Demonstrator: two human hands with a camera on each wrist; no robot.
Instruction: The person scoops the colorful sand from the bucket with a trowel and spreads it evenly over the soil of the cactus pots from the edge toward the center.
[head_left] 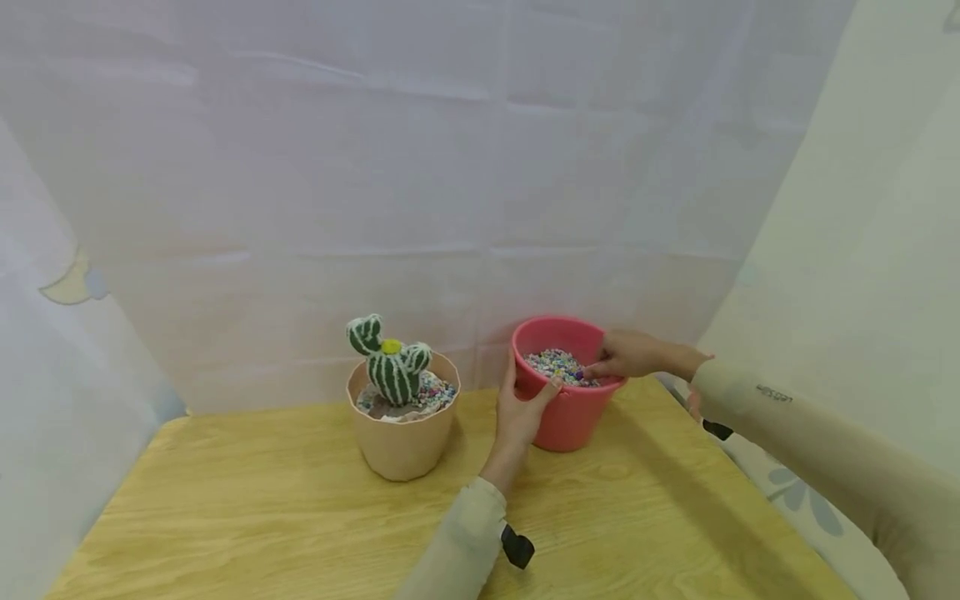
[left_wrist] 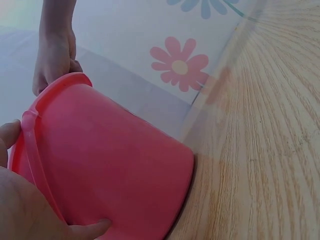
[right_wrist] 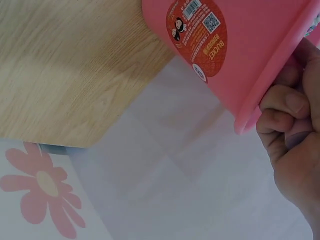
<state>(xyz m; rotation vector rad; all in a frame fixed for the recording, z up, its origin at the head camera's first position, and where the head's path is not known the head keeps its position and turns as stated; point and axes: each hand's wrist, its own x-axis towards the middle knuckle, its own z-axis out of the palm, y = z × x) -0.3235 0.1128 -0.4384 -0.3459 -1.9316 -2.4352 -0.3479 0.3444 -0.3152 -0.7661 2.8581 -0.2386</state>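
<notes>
Beige L sleeve [head_left: 453, 546] nearest, over wood tbl [head_left: 300, 517]. L hand [head_left: 519, 418] grips pink plastic bucket [head_left: 572, 423] at rim, thumb & finger spread on it. Bucket on tbl, R of peach pot [head_left: 405, 450] w/ crocheted cactus [head_left: 393, 381]; multicolor granules [head_left: 551, 362] inside. R hand [head_left: 633, 353] at bucket's R rim, fingers curled round purple obj. [right_wrist: 299, 139], mostly hidden, type unclear.
</notes>
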